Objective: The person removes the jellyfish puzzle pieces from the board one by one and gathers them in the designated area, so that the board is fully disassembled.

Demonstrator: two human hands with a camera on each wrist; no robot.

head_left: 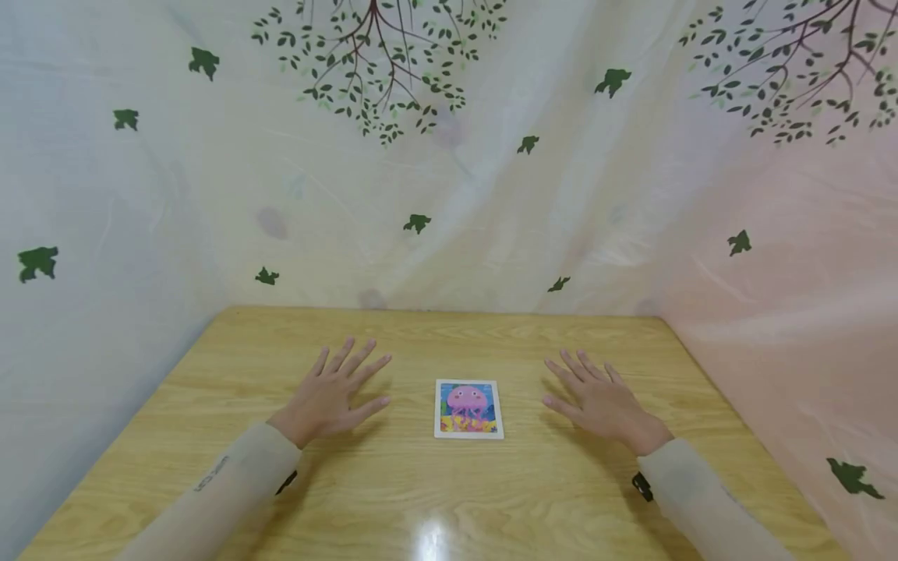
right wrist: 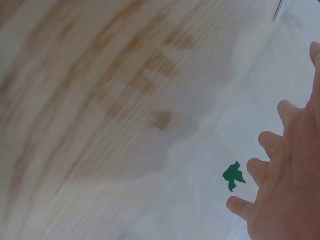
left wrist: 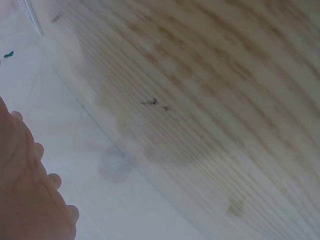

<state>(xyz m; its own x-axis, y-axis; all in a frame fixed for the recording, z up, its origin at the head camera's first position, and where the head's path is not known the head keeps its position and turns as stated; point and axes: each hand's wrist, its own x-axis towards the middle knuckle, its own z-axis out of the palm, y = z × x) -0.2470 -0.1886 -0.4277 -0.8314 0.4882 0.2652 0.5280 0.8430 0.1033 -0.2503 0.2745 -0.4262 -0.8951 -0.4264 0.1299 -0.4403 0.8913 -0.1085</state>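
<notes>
A square picture card (head_left: 468, 409) with a white border lies flat on the wooden table (head_left: 463, 483). Printed on it is a pink jellyfish over a blue and yellow background. To the card's left is my left hand (head_left: 333, 393), palm down, its fingers spread and nothing in it. My right hand (head_left: 596, 401) mirrors it on the card's right, fingers also apart and holding nothing. Both hands stay clear of the card, with shadows beneath them on the wood. The wrist views show each palm from below, the left hand (left wrist: 30, 185) and the right hand (right wrist: 290, 175).
A pale curtain (head_left: 477, 187) printed with green leaves and branches hangs behind the table and along both sides. The table's far edge (head_left: 442, 311) meets it. A dark band (head_left: 641, 487) shows under the right sleeve. Light glares off the wood near the front.
</notes>
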